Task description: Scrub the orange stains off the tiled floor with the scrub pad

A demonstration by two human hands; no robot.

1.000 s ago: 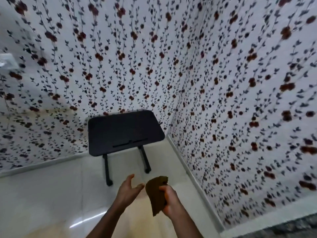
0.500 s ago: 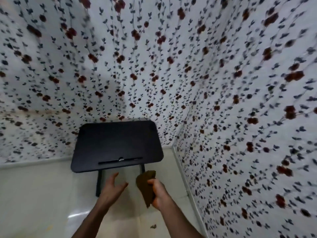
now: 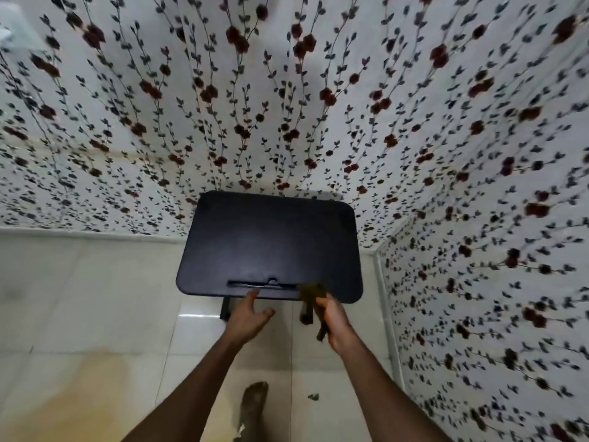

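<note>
We see both bare arms reaching forward over the glossy pale tiled floor (image 3: 95,298). The right hand (image 3: 334,320) has its fingers (image 3: 322,303) curled round a dark brownish-green scrub pad (image 3: 314,293), pinching it so that the pad stands on edge, its top above the fingertips and its lower corner hanging below the palm, clear of the floor. The left hand (image 3: 248,315) is empty, its fingers (image 3: 253,296) loosely spread, the tips just under the near edge of a small black rectangular folding bench with rounded corners (image 3: 271,240), which stands past both sets of fingers against the white wallpaper printed with dark vines and red flowers (image 3: 287,106). We cannot tell whether the left fingertips touch that edge. A wide orange-yellow stain (image 3: 83,393) spreads on the tiles well back from the left fingers, toward the person. A bare foot (image 3: 251,406) stands between the forearms, with a small dark scrap (image 3: 313,397) lying on the tile just beside it
</note>
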